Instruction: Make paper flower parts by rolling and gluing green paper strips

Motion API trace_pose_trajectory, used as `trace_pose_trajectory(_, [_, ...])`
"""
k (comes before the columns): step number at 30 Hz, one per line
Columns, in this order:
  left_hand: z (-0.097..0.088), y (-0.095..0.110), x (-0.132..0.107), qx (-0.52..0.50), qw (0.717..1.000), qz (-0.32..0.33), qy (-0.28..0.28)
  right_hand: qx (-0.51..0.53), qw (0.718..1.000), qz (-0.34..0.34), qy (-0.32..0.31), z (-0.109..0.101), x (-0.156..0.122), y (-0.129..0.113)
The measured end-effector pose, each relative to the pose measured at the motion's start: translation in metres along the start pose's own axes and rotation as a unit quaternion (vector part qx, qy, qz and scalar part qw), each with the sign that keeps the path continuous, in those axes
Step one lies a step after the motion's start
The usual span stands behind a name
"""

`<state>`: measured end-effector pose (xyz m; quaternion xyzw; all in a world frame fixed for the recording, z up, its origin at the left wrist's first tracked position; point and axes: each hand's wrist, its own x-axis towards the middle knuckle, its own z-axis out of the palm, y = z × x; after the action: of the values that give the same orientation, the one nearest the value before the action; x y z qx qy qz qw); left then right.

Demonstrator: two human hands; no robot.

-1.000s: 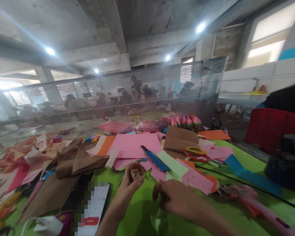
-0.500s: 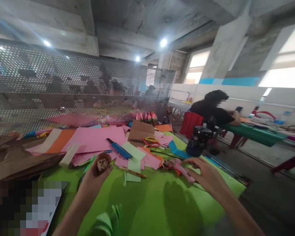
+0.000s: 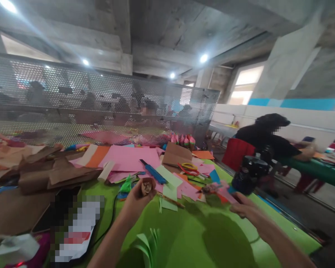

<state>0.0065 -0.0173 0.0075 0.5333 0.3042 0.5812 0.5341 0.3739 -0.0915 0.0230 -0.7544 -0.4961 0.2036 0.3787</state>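
Observation:
My left hand (image 3: 141, 195) is closed around a small brown paper cup (image 3: 148, 181), its mouth facing up with crumpled paper inside. On the right, the fingers of my right hand (image 3: 244, 206) are wrapped around the handle of a pink glue gun (image 3: 223, 190), blurred, its nozzle pointing left. Between the hands lie a pencil (image 3: 173, 201) and light green paper (image 3: 169, 176). A blue utility knife (image 3: 153, 172) rests just beyond my left hand. Nearer to me, a bunch of curled green paper strips (image 3: 149, 243) stands on the green tabletop (image 3: 181, 238).
Pink sheets (image 3: 131, 158), brown cardboard (image 3: 177, 153) and yellow-handled scissors (image 3: 188, 167) cover the far side. A dark jug (image 3: 245, 175) stands at the right edge. At left lie a phone (image 3: 80, 227) and brown paper (image 3: 47, 173). Another person (image 3: 265, 130) sits beyond.
My right hand has closed on the glue gun's handle and appears to have raised it slightly. The view has turned left. My left hand still holds the brown paper cup.

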Motion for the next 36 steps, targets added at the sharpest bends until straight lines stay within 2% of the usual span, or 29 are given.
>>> trace_pose_trajectory(2, [0.000, 0.000, 0.001, -0.008, 1.000, -0.002, -0.016, 0.074, 0.996, -0.033, 0.021, 0.001, -0.009, -0.015])
trace_pose_trajectory(4, [0.000, -0.001, 0.001, -0.015, 1.000, -0.002, -0.026, 0.195, 0.979, -0.057, 0.029, 0.004, -0.019, -0.036])
trace_pose_trajectory(8, [-0.001, -0.002, 0.002, -0.024, 0.999, -0.008, -0.036, 0.329, 0.941, -0.041, -0.065, 0.017, -0.031, -0.078])
trace_pose_trajectory(11, [-0.002, 0.000, 0.001, -0.025, 0.998, -0.013, -0.056, 0.370, 0.920, -0.047, -0.121, 0.032, -0.032, -0.097])
trace_pose_trajectory(14, [-0.002, 0.003, -0.002, -0.031, 0.996, -0.023, -0.084, 0.353, 0.918, -0.069, -0.165, 0.048, -0.032, -0.108])
trace_pose_trajectory(19, [-0.001, 0.003, -0.003, -0.032, 0.991, -0.054, -0.116, 0.260, 0.936, -0.114, -0.210, 0.061, -0.038, -0.130])
trace_pose_trajectory(25, [-0.001, -0.003, 0.000, -0.007, 0.993, -0.053, -0.108, 0.141, 0.949, -0.183, -0.213, 0.065, -0.050, -0.161])
trace_pose_trajectory(30, [-0.002, -0.006, 0.001, 0.008, 0.992, -0.053, -0.112, 0.122, 0.935, -0.223, -0.246, 0.071, -0.046, -0.159])
trace_pose_trajectory(36, [-0.003, -0.007, 0.001, 0.016, 0.993, -0.051, -0.110, 0.111, 0.930, -0.247, -0.251, 0.075, -0.043, -0.156])
